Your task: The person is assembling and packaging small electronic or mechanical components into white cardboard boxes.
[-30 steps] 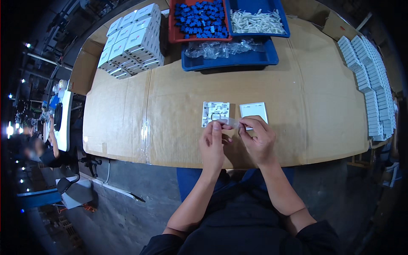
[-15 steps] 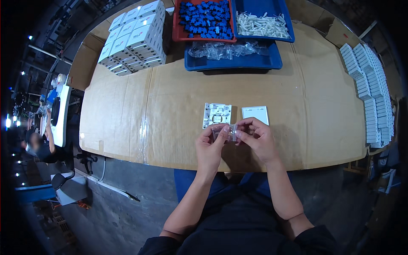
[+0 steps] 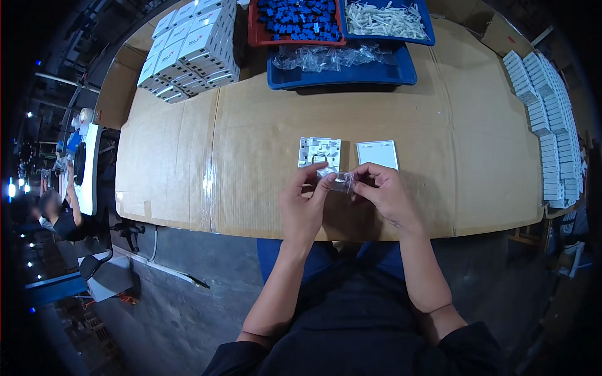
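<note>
A small clear plastic bag (image 3: 340,182) is stretched between my two hands, just above the near part of the table. My left hand (image 3: 303,199) pinches its left end between thumb and fingers. At the other end, my right hand (image 3: 384,195) grips the bag's edge with thumb and forefinger. What the bag contains, if anything, is too small to make out. Just beyond my left fingers lies a white square plastic base (image 3: 320,149) with a recessed middle, its near edge covered by the hand. Past my right hand is a flat white cover plate (image 3: 378,153), partly hidden.
Cardboard covers the table (image 3: 263,131). At the back stand a red tray (image 3: 251,39) of blue parts, a blue tray (image 3: 430,31) of white plugs and another blue tray (image 3: 295,81) of clear bags. White boxes (image 3: 194,47) rise back left; white plates (image 3: 549,128) are stacked right. Far left, a person sits.
My hands have pulled slightly apart, with the bag stretched between them. The whole table view has shifted a little upward in the picture.
</note>
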The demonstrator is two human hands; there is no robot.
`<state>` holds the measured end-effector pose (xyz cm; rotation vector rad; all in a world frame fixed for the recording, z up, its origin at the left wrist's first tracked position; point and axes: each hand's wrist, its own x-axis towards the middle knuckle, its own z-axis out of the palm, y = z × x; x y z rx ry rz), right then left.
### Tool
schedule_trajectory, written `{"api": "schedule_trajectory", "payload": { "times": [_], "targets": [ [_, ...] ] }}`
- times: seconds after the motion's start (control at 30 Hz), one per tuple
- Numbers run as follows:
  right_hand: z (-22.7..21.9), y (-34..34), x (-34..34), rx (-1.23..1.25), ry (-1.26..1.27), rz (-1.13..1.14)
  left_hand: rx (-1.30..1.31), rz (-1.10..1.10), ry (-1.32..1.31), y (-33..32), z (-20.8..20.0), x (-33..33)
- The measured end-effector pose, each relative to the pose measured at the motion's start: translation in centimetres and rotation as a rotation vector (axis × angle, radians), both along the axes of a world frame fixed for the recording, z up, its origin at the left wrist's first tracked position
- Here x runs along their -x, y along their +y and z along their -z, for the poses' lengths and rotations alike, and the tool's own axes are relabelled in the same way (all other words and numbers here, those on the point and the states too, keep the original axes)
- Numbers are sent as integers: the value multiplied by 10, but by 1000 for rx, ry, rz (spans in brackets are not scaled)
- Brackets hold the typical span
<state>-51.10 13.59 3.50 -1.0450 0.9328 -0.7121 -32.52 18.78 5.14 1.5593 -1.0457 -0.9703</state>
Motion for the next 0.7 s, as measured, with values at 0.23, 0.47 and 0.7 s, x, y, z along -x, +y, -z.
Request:
{"api": "schedule_trajectory", "payload": {
  "times": [0.23,0.47,0.7],
  "targets": [
    [5,1,1,-33,-39,34,353,204,-442,-2,-16,-14],
    [-3,3,-3,-6,40,20,310,361,-757,-1,-20,-15],
    [-5,4,-3,7,33,38,245,382,-776,2,-14,-11]
  ]
}}
